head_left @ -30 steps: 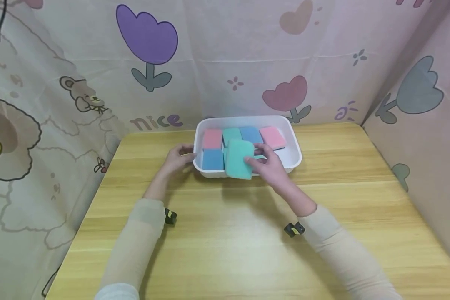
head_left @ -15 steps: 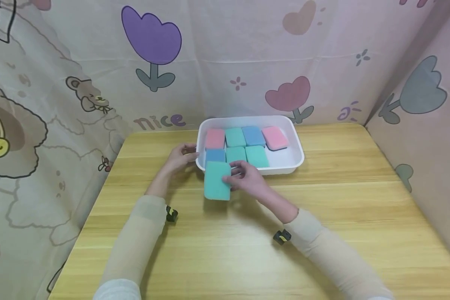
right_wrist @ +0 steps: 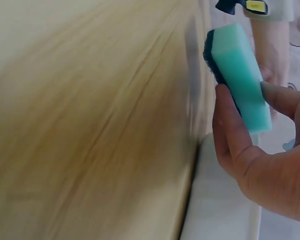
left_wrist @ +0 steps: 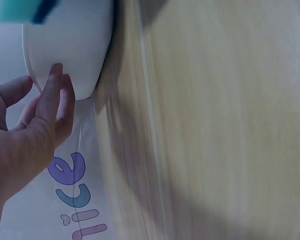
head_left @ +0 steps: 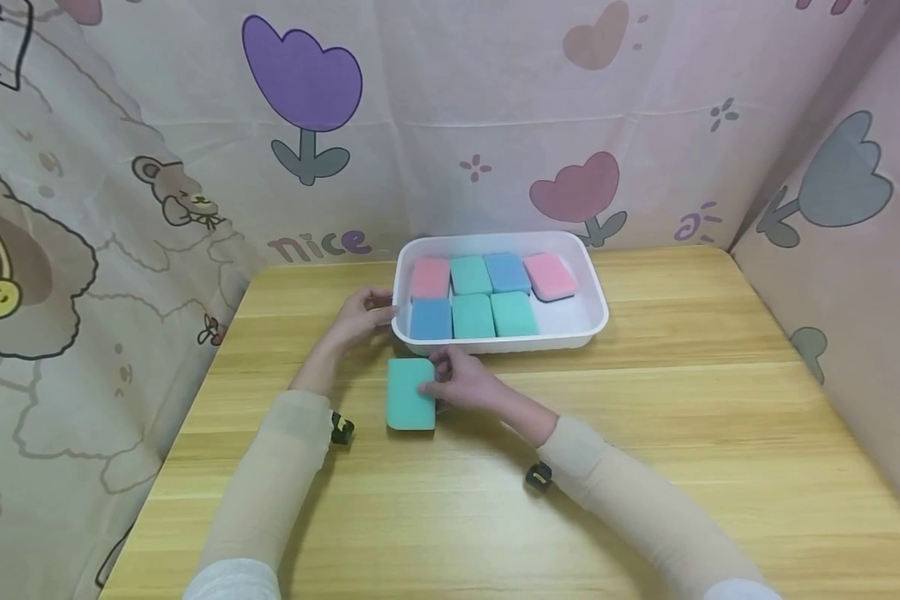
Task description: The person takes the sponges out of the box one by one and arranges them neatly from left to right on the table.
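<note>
My right hand pinches a green sponge by its right edge, in front of the tray. In the right wrist view, the thumb lies on the green foam and the fingers on its dark scouring side. At the left end of the white plastic tray is my left hand. The left wrist view has its thumb at the tray's rim and its fingers against the outer wall. Inside the tray lie two pink sponges, two blue sponges and three green sponges.
A wooden table carries the tray near its back edge. Printed curtains hang behind and along both sides. Bare tray floor shows at the tray's front right.
My right hand has carried the green sponge from over the tray leftward and toward me, past the front rim. The left hand has stayed at the tray's left end.
</note>
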Demonstrator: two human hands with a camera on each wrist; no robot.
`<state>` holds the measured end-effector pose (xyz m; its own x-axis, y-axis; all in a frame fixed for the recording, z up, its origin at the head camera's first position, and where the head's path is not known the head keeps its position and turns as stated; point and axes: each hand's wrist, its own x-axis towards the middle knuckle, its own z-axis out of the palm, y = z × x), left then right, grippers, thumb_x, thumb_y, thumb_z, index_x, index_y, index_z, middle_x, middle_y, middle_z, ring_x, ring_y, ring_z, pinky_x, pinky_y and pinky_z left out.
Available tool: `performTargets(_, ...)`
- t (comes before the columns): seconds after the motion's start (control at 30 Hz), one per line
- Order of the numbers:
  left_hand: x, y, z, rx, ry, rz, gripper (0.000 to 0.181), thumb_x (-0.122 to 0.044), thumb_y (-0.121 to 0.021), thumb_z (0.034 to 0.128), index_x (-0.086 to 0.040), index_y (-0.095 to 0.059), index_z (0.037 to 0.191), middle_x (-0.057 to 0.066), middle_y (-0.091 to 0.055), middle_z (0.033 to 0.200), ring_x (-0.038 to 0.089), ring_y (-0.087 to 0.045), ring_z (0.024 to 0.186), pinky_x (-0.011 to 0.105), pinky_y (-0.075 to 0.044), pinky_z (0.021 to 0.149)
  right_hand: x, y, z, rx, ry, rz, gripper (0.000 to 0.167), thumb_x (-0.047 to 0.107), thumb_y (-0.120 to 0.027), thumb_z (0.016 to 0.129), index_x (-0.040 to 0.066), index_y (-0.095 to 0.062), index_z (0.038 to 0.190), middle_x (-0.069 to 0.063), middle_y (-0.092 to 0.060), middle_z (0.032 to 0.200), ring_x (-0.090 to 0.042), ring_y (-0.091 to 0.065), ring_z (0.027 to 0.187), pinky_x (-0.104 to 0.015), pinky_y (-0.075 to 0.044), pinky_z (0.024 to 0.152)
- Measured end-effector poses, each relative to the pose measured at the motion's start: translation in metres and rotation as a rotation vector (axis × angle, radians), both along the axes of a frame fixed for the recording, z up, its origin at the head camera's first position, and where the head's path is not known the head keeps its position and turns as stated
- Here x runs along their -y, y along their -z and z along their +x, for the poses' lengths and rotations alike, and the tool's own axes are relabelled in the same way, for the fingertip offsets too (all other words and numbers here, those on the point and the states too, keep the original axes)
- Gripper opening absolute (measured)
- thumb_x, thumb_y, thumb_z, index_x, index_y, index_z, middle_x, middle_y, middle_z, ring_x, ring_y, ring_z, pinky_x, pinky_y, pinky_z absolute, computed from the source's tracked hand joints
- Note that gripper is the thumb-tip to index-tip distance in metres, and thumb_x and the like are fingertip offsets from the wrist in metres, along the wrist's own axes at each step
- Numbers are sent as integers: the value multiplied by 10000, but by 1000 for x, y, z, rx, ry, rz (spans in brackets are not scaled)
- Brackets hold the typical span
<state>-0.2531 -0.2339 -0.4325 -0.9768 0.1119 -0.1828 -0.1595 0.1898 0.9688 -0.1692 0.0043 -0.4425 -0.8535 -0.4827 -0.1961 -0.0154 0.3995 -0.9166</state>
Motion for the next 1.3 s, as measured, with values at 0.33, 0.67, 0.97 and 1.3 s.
performTargets(0.33,-1,-1,-1,3,-4,-5,503,-13,-635,1005,100,-428,1449,301,-475,1481,453,-529,1324,440,-553,1046,18,8,-10,-22,-66,115,515,215,-781,937,-28,-533,1317,-68,-619,996,-175,-628,822,-280,-572,727)
performTargets(0.67,-3,-2,0,1,-14,-19,478,-5,-631,1003,93,-439,1430,295,-480,1471,447,-544,1306,457,-556,1043,38,8,-18,-60,-113,172,240,255,-763,950,65,-647,859,24,-569,623,-113,-555,584,-231,-475,564)
performTargets(0.97,-4,-1,-1,6,-17,-11,462,1,-626,1007,97,-447,1421,297,-476,1463,467,-554,1297,445,-562,1034,46,6,-19,-109,-155,221,419,269,-714,998,128,-551,638,30,-520,538,-109,-481,496,-232,-410,494)
performTargets(1.3,-2,-3,1,4,7,-41,450,-24,-615,1022,85,-440,1422,288,-474,1470,455,-550,1305,430,-571,1019,51,6,-15,-241,-170,303,345,292,-682,1016,74,-595,763,32,-489,596,-119,-475,549,-236,-414,526)
